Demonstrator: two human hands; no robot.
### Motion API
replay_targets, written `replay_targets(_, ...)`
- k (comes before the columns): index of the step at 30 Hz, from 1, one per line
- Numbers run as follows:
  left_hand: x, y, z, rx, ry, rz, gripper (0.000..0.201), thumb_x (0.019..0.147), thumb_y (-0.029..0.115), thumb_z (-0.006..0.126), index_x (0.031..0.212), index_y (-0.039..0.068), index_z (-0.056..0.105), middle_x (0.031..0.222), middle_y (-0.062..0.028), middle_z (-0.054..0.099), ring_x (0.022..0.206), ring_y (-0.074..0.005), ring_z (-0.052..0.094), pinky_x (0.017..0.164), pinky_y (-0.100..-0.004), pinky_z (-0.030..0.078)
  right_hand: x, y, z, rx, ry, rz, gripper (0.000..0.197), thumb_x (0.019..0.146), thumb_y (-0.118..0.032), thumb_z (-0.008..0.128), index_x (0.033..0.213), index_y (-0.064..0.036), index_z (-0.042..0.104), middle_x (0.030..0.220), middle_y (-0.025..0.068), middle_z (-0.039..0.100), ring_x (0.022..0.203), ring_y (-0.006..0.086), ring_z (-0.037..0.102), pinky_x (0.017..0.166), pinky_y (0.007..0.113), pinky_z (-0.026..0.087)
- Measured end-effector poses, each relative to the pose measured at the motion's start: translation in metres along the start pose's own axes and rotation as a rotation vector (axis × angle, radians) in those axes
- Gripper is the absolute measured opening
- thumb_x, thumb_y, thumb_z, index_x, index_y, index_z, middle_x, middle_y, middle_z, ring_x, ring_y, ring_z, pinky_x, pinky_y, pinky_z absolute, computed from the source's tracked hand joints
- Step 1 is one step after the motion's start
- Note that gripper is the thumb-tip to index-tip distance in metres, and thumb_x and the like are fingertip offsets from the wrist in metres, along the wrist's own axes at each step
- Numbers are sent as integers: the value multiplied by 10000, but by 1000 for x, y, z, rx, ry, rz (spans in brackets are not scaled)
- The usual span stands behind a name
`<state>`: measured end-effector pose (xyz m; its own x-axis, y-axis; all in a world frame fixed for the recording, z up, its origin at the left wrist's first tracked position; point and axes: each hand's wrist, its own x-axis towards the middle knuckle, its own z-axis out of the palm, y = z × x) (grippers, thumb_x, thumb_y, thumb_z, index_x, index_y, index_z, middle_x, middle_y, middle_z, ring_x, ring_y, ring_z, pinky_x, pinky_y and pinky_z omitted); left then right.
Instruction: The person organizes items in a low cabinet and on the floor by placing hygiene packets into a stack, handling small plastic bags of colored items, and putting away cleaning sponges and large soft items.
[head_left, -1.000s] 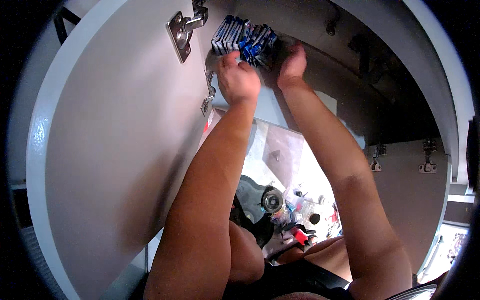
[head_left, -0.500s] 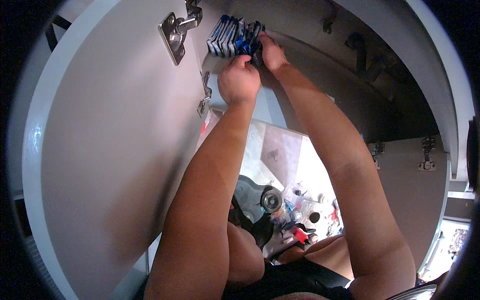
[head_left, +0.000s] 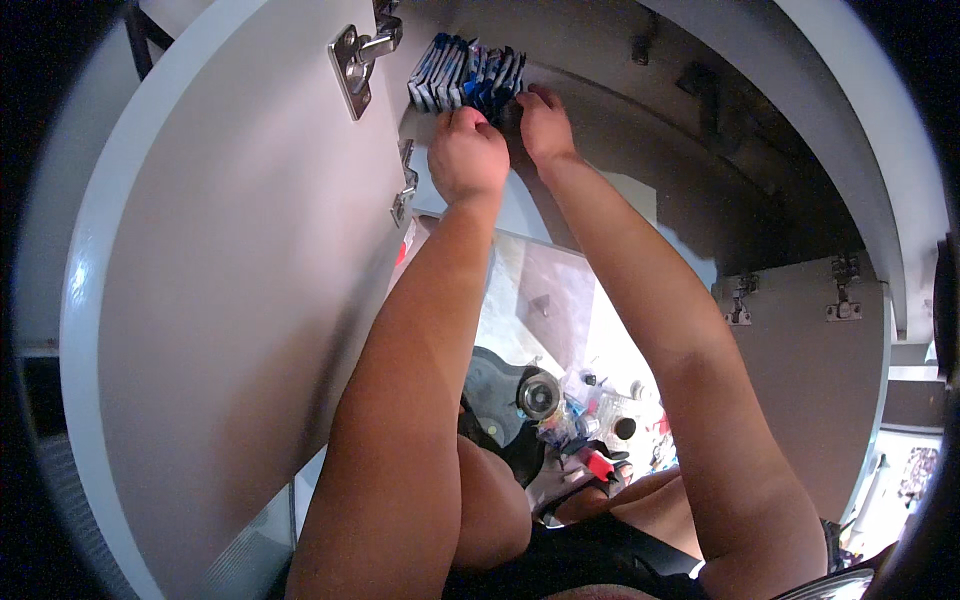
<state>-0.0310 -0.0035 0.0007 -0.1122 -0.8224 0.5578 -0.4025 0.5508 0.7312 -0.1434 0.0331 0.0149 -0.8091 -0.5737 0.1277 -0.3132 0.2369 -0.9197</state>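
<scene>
A row of blue-and-white flat packets (head_left: 450, 75) stands upright, side by side, in the far left corner of a cabinet shelf. My left hand (head_left: 468, 155) is at the front of the row with its fingers curled in. Whatever those fingers grip, if anything, is hidden behind the hand. At the right end of the row is my right hand (head_left: 547, 128), its fingers bent but partly apart, fingertips close to the last packets. No packet shows in its grasp.
An open cabinet door (head_left: 220, 270) with a metal hinge (head_left: 352, 72) fills the left side. Another open door (head_left: 800, 380) hangs at the right. Far below, a round-topped vessel (head_left: 540, 396), a red item (head_left: 598, 464) and assorted clutter lie near my legs.
My right hand has drawn back slightly from the row's right end, its fingers more bent. My left hand has shifted slightly left along the front. The view has moved a little.
</scene>
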Motion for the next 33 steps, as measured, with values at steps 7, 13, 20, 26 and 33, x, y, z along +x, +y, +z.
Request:
replay_targets(7,-5,3,-24,-76,-63,-2,103,844,133,616,844,105,716,934,-173,709,894,-412,674,808,-506,541,-90,-14,-19,407,188,-13,437,970,-186,642,1351,19,576,1288,190,652,1124,283,635,1010,355,475)
replay_targets(13,-66,53,-51,-361,-488,684,156,785,135,647,910,94,730,1007,-98,688,988,-354,655,854,-468,543,-334,6,-114,345,9,11,319,986,-118,629,1289,-34,575,1049,42,582,911,128,561,812,284,495)
replay_targets(20,-150,78,-117,-271,-1322,1389,129,777,186,700,866,94,709,945,-100,655,915,-317,657,783,-441,539,-462,-12,-337,-689,-1165,381,460,971,-358,636,1337,-82,668,1306,177,679,1226,351,647,1058,472,492)
replay_targets(26,-263,132,-169,-602,-1750,1517,90,779,155,719,852,102,713,891,-74,668,842,-300,666,745,-435,531,-551,-19,-524,-666,-196,642,392,1002,-259,567,1321,-50,660,1166,153,722,1052,278,686,960,411,525)
replay_targets(33,-361,163,-173,-593,-2051,1459,128,829,132,710,953,103,722,924,-91,677,867,-324,676,748,-455,548,-664,127,-476,-15,265,965,397,943,-238,618,1271,-19,672,1150,186,712,1099,281,674,1019,365,502)
